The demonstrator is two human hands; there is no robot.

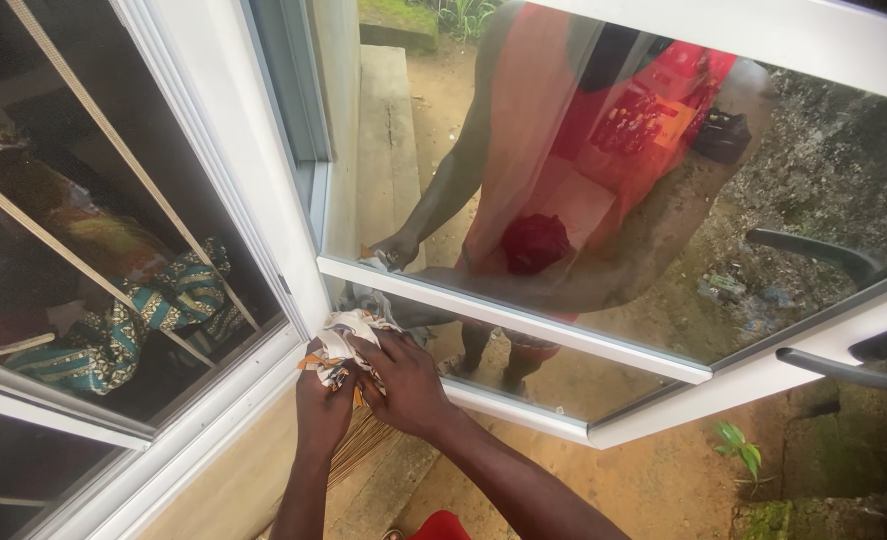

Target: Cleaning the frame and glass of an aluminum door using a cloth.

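My left hand (321, 405) and right hand (403, 385) are packed together with a crumpled cloth (348, 340) in the tight corner where the white window frame (263, 240) meets the open glass door (583, 230). The frame blocks me on the left, and the door's lower rail (523, 322) closes off the way ahead. Further right, the dark door handle (848, 365) sticks out into the path. I see open room only below and behind, over the bare dirt ground (653, 480).
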